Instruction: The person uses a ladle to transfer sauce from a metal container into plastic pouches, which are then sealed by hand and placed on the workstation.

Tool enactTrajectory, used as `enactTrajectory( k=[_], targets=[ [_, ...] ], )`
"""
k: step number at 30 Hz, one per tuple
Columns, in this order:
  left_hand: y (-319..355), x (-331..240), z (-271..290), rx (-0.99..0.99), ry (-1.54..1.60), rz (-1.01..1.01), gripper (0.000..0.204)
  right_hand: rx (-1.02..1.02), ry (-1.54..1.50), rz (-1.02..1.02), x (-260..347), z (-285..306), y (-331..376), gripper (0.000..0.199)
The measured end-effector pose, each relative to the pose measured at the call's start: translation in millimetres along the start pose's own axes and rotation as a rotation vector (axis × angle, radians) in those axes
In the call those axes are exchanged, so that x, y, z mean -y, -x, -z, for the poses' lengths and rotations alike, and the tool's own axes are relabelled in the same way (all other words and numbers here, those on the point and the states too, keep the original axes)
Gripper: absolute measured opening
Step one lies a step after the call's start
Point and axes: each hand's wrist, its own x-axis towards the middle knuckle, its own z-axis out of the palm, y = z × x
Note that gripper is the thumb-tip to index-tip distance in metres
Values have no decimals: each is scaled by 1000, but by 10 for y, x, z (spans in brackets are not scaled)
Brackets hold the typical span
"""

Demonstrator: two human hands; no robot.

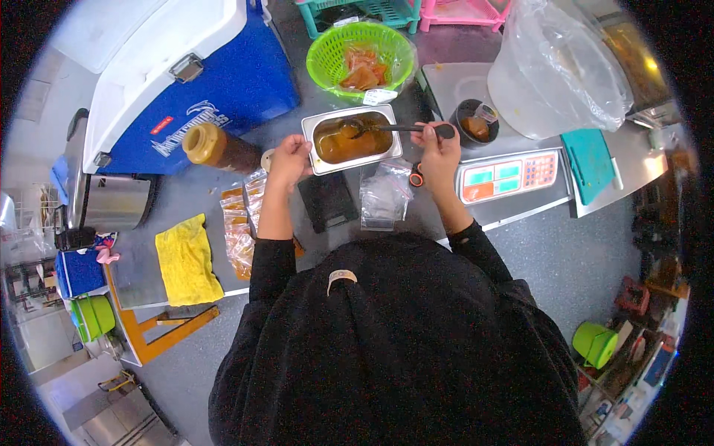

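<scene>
A rectangular metal pan [316, 165] holds brown-orange sauce [357, 147]. My left hand [290, 160] is closed on the pan's left rim. In my right hand [440, 154] is the dark handle of a ladle [398, 128], gripped near its end. The ladle's bowl rests in the sauce on the far side of the pan. Below the pan lie clear plastic bags [385, 195] and a flat black device [327, 202]. Orange-handled scissors [416, 176] show beside my right hand, partly hidden. Filled sauce sachets [236, 234] lie near my left forearm.
A green basket [320, 63] with packets stands behind the pan. At right are a black bowl [474, 123], a scale [509, 177], a large clear plastic bag [554, 74] and a teal board [585, 167]. Leftward are a sauce bottle [227, 149], a blue cooler [245, 82] and a yellow cloth [187, 260].
</scene>
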Motion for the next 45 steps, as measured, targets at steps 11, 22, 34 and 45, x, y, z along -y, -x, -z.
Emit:
enactTrajectory(
  k=[11,22,34,45],
  targets=[
    [-67,35,1,-23,46,29,8,-124,11,-166,104,210,42,13],
    [-227,279,132,26,40,51,12,-374,-95,206,1308,886,-100,14],
    [-309,276,117,-27,64,105,17,-479,131,381,1437,1287,-253,12],
    [-347,295,140,10,58,118,19,-384,268,457,1470,1301,-292,9]
  ],
)
